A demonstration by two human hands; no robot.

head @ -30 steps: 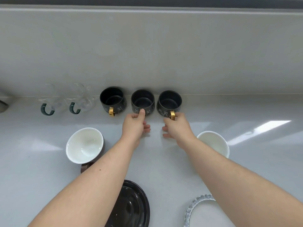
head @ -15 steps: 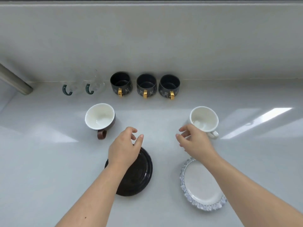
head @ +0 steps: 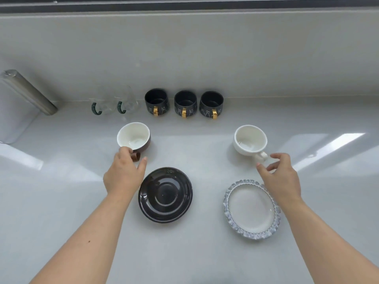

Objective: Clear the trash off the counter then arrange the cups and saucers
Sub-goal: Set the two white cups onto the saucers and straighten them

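Three black cups with gold handles point(head: 185, 105) stand in a row against the back wall, with two clear glass cups with green handles point(head: 114, 104) to their left. A brown cup with a white inside point(head: 134, 138) stands left of centre; my left hand point(head: 124, 173) is at its handle with fingers spread around it. A white cup point(head: 250, 141) stands on the right; my right hand point(head: 282, 175) is open just beside its handle. A black saucer point(head: 165, 194) and a glass-rimmed white saucer point(head: 252, 209) lie in front.
The grey counter point(head: 61, 201) runs back to a grey wall. A metal cylinder point(head: 26, 91) leans at the far left above a pale recessed area.
Both hands left the black cups at the wall and drew back, then moved outward: left hand to the brown cup's handle, right hand to the white cup's handle. The view widened.
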